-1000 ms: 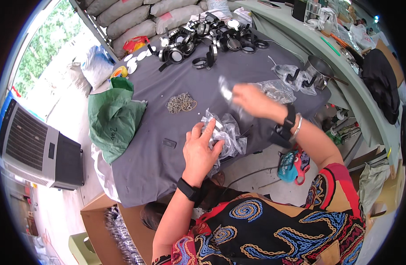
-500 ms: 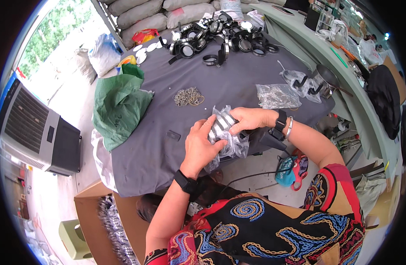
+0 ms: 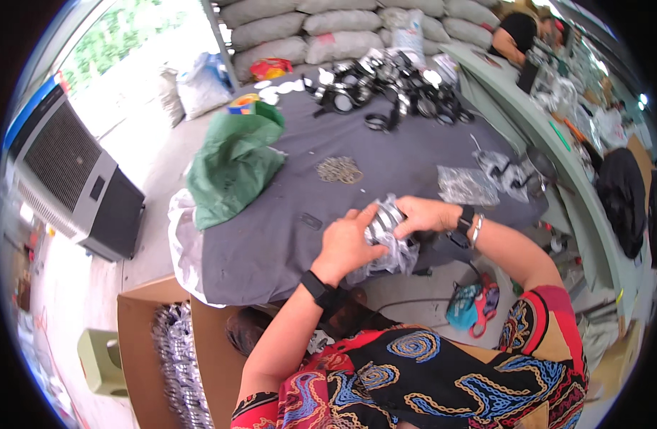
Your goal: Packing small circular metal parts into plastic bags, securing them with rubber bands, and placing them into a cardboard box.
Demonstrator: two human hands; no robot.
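A plastic-wrapped stack of shiny metal rings point(image 3: 398, 256) is between my hands at the near edge of the cloth-covered table point(image 3: 257, 236). My left hand point(image 3: 346, 247) grips it from the left, thumb pointing right. From the right, my right hand point(image 3: 428, 214) closes over its upper end, the thumb pressed on the front. The palms hide part of the stack. Beyond it lie a pile of small metal pieces point(image 3: 339, 170) and, to the right, a clear bag of thin metal parts point(image 3: 466, 186). A small dark flat piece point(image 3: 310, 221) rests left of my hands.
Black-and-metal ring clamps point(image 3: 393, 86) are heaped at the table's far side. A green sack point(image 3: 232, 164) covers the left edge. An open cardboard box point(image 3: 142, 343) holds wrapped metal stacks at lower left. A grey air cooler point(image 3: 71, 171) stands left; a co-worker point(image 3: 514, 39) is far right.
The view has tilted up and shifted left, so the table appears lower and further right, and a co-worker shows at upper right. Both hands stay on the wrapped stack with little change of grip.
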